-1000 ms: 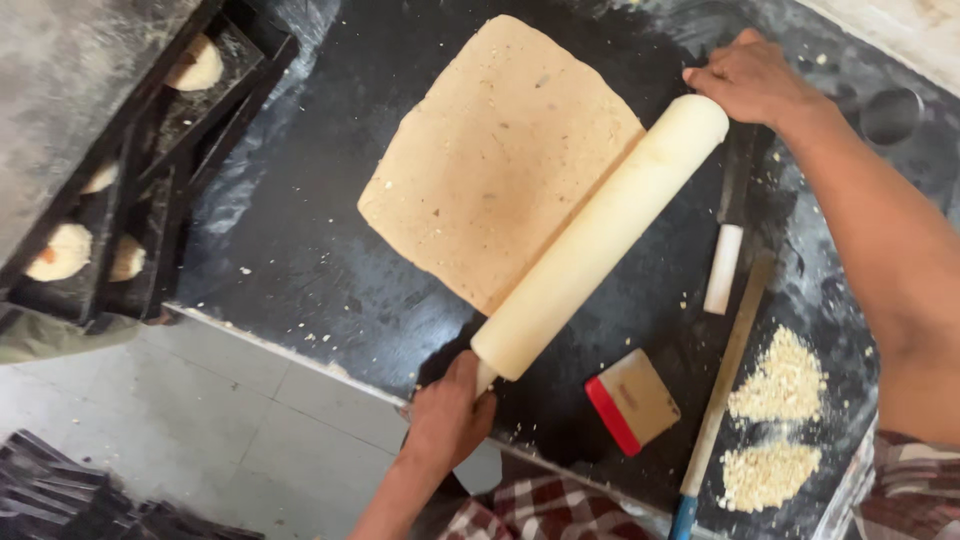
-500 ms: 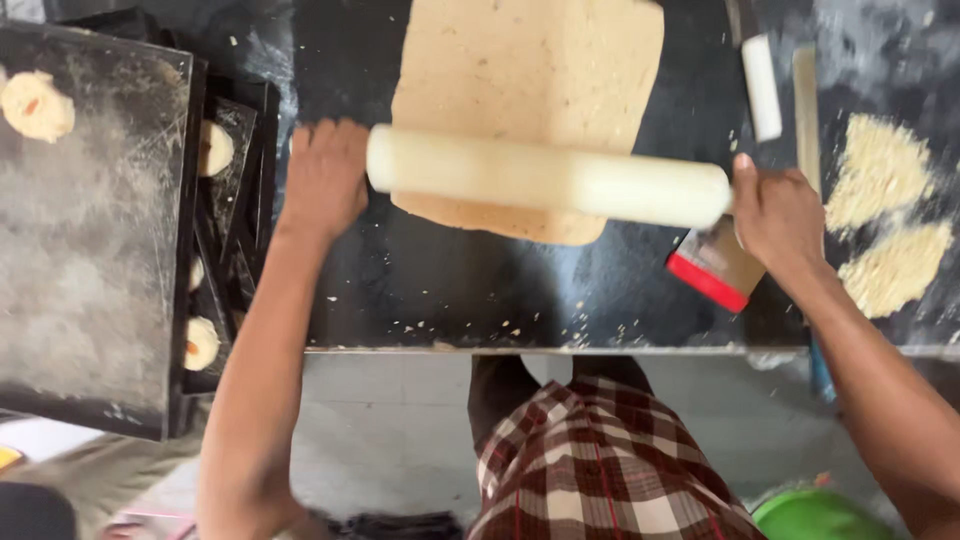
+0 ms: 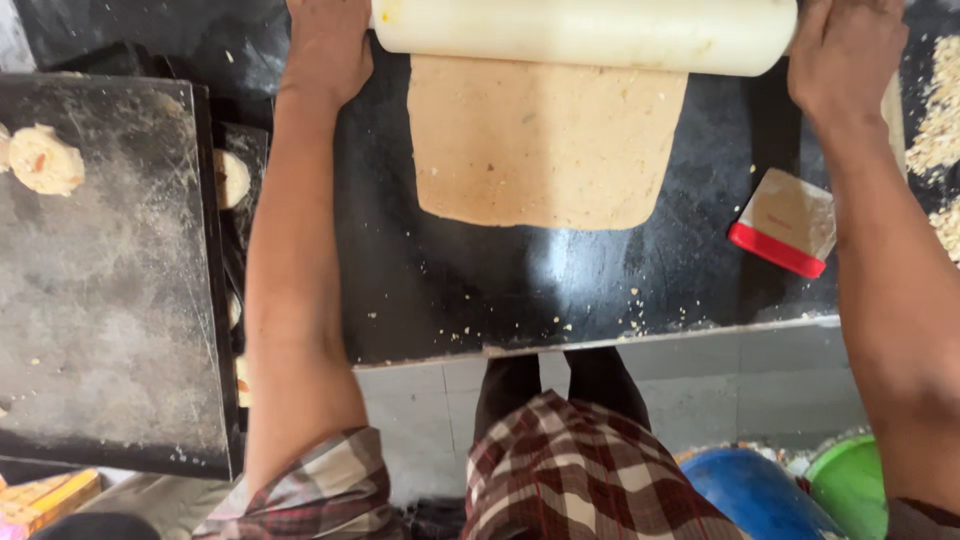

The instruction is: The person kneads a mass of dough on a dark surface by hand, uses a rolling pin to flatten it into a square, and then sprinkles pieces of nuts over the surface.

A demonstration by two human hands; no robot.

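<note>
Gripping each end, the left hand and right hand have carried the white rolling pin farther up the flattened dough sheet on the black table, so more thinned dough is exposed.

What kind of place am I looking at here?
Probably a small bakery or commercial kitchen: a rolling pin over flat dough on a dark counter, with floured baking trays holding shaped pieces alongside.

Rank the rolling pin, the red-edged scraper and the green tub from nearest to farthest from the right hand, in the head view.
From the right hand:
1. Rolling pin, gripped at its end, top.
2. Scraper, just below the hand on the black slab.
3. Green tub, on the floor, bottom right.
</note>
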